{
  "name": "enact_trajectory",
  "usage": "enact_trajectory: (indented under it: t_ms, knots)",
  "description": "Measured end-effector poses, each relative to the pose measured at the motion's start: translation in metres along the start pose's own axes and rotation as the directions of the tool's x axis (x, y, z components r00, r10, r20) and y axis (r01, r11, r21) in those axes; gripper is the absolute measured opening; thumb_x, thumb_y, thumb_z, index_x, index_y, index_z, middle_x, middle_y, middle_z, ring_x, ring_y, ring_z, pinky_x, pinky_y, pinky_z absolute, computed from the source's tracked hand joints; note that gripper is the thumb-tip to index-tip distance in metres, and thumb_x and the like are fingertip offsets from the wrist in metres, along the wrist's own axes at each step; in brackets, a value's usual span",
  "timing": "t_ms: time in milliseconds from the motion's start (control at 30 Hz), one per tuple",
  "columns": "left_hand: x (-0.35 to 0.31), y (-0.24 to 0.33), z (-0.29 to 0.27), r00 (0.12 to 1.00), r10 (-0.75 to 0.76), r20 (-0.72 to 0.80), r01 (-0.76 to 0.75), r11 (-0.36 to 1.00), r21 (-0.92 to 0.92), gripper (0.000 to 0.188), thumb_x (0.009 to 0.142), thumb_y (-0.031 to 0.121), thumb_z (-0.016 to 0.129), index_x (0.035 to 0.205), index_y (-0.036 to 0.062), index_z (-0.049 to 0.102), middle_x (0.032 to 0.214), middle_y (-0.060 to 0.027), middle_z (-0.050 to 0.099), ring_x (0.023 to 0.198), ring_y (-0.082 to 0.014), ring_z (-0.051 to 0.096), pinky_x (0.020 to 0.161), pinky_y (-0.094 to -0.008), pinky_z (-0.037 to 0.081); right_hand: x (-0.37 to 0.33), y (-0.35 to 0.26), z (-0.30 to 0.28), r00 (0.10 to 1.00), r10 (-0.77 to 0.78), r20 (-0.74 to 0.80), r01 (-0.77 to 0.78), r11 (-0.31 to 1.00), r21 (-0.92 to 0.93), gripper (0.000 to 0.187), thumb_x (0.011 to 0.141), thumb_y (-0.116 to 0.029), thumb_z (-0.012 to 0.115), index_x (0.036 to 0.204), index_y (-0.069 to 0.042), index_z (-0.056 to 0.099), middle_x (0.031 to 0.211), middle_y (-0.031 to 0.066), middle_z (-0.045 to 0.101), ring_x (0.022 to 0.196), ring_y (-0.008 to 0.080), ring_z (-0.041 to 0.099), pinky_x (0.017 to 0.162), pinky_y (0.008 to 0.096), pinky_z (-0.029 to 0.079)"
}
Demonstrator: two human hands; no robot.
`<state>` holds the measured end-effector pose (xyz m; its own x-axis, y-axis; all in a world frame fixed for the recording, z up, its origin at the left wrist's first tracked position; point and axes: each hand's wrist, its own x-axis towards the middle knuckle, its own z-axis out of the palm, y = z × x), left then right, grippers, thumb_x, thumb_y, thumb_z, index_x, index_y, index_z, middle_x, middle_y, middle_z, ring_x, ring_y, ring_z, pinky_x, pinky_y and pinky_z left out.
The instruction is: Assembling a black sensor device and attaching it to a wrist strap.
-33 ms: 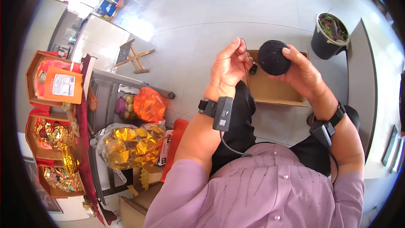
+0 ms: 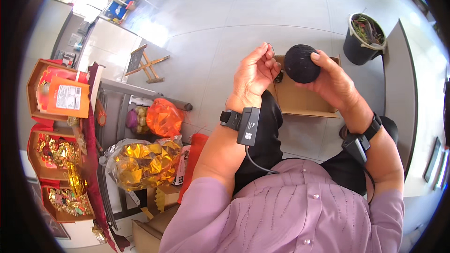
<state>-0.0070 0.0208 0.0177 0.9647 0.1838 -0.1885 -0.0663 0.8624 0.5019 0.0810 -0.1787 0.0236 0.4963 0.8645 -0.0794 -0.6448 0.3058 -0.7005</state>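
My right hand [image 2: 333, 77] is closed around a round black ball of yarn [image 2: 302, 63], with the thumb lying over its upper right side. To the left of the ball, my left hand [image 2: 255, 72] has thumb and fingertips pinched together on a thin dark strand [image 2: 274, 86]. That strand hangs down past the fingers in front of my knee. The two hands are apart, at about the same height. Beneath them stands an open cardboard box [image 2: 311, 100], partly hidden by the ball and hands. A small dark item [image 2: 279, 76] shows beside my left fingertips; its kind is unclear.
On the left are a golden foil bundle in clear plastic [image 2: 145, 161], an orange bag [image 2: 165, 117] and open boxes of gold-and-red ornaments [image 2: 56, 152]. A folding stool [image 2: 147, 65] stands farther off. A black bucket of plant matter [image 2: 364, 40] is at the far right, near a grey panel [image 2: 402, 93].
The ball and my right hand have shifted very slightly left, toward my left hand. My left hand keeps its pinch, nearly still.
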Motion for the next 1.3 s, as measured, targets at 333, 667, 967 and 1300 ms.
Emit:
enact_trajectory:
  t_ms: [333, 667, 967, 1300]
  knots:
    - [0.026, 0.008, 0.003, 0.984, 0.18, -0.011, -0.172, 0.954, 0.247, 0.013, 0.091, 0.02, 0.068, 0.088, 0.0093, 0.061, 0.077, 0.0012, 0.057, 0.064, -0.0099, 0.051, 0.068, -0.0307, 0.048, 0.004, 0.011, -0.001, 0.977, 0.043, -0.209, -0.022, 0.995, 0.101, 0.033, 0.093, -0.029, 0.06, 0.115, -0.005, 0.059, 0.114, 0.0096, 0.063, 0.106, 0.0211, 0.061, 0.085, 0.0429, 0.055]
    - [0.03, -0.001, 0.0, 0.982, 0.021, -0.186, 0.038, 0.95, 0.309, 0.013, 0.09, 0.018, 0.068, 0.094, 0.0059, 0.066, 0.08, -0.001, 0.063, 0.069, -0.0117, 0.058, 0.067, -0.0294, 0.051, 0.005, 0.005, -0.01, 0.979, -0.01, -0.203, -0.006, 0.997, -0.08, 0.048, 0.09, -0.03, 0.067, 0.125, -0.001, 0.05, 0.119, 0.0118, 0.059, 0.106, 0.0215, 0.06, 0.083, 0.0405, 0.054]
    - [0.032, -0.013, 0.009, 0.983, 0.047, -0.178, 0.035, 0.902, 0.431, 0.021, 0.089, 0.025, 0.069, 0.099, 0.0063, 0.065, 0.095, -0.006, 0.066, 0.084, -0.0172, 0.062, 0.072, -0.0329, 0.051, 0.018, 0.007, -0.005, 0.96, -0.085, -0.266, 0.037, 0.983, -0.181, 0.061, 0.09, -0.034, 0.069, 0.129, 0.005, 0.044, 0.118, 0.0147, 0.057, 0.106, 0.0218, 0.06, 0.083, 0.0378, 0.055]
    - [0.029, -0.01, 0.021, 0.998, -0.059, -0.002, 0.051, 0.845, 0.533, 0.044, 0.084, 0.035, 0.076, 0.113, 0.0056, 0.061, 0.102, -0.0083, 0.066, 0.087, -0.0181, 0.064, 0.061, -0.0293, 0.05, 0.027, 0.003, -0.007, 0.972, -0.162, -0.173, 0.131, 0.975, -0.177, 0.068, 0.092, -0.038, 0.067, 0.134, 0.008, 0.04, 0.122, 0.0167, 0.053, 0.113, 0.0267, 0.058, 0.09, 0.041, 0.054]
